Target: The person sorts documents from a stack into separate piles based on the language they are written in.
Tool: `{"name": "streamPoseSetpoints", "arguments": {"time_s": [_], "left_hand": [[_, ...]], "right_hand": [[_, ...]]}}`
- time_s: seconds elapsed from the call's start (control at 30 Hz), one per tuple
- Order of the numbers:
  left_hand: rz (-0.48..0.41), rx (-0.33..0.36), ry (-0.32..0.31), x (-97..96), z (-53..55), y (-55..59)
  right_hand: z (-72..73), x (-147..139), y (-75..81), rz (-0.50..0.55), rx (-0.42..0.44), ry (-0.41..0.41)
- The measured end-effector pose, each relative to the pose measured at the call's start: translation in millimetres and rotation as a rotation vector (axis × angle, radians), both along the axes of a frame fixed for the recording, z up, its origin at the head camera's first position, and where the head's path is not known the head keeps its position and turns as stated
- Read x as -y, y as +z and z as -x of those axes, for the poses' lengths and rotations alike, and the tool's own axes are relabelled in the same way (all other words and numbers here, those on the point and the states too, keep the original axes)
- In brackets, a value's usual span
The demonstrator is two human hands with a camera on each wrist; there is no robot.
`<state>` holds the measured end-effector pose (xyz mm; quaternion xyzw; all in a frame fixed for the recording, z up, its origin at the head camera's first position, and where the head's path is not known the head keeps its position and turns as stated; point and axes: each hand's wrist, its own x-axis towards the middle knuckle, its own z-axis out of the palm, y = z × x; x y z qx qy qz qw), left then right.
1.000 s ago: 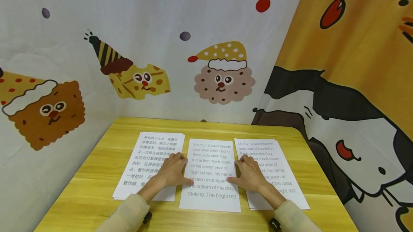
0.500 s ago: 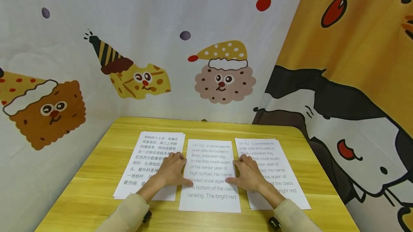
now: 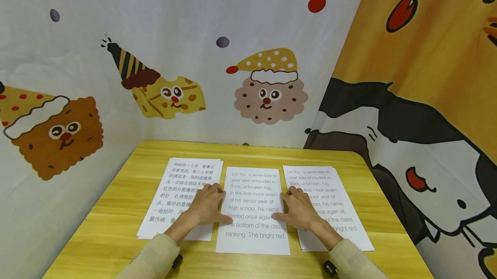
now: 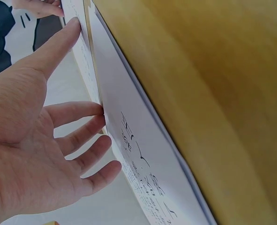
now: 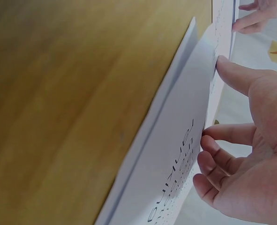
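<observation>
A printed sheet of paper (image 3: 254, 244) with large English text lies flat in the middle of the table. On its left edge rests the thumb of my left hand (image 3: 208, 205), whose fingertips touch down between that sheet and the left papers (image 3: 165, 192), printed in Chinese. My right hand (image 3: 300, 211) mirrors it, thumb on the sheet's right edge and fingertips beside it, over the inner edge of the right papers (image 3: 345, 218), printed in English. Both wrist views show spread, gently bent fingers with nothing gripped. Each hand covers part of the side papers' text.
The wood-grain table (image 3: 240, 266) ends at a patterned cloth backdrop (image 3: 174, 20) with cartoon figures. An orange cartoon curtain (image 3: 388, 54) hangs along the right side. Both side piles have slightly offset sheets, their lower edges showing.
The top of the middle sheet has shifted very slightly left, and both hands a touch with it. The side papers stay put.
</observation>
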<state>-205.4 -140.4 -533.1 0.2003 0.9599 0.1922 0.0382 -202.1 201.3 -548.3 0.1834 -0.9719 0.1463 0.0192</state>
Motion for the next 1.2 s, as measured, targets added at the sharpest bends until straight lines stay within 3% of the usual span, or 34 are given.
{"name": "streamPoseSetpoints", "arguments": {"time_s": [0.3,0.43,0.67,1.2], "left_hand": [[-0.001,0.003,0.008,-0.3,1.3,0.8],[-0.033,0.028,0.042,-1.5,2.3,2.5],[-0.016,0.046,0.088,-1.8,6.4,3.4],[-0.038,0.068,0.087,-0.9,7.6,2.4]], "right_hand": [[1.8,2,0.5,-0.007,0.006,-0.008],[4.0,4,1.7,0.04,0.034,-0.059],[6.2,2,7.1,0.125,0.068,-0.141],[10.3,3,6.0,0.206,0.088,-0.12]]}}
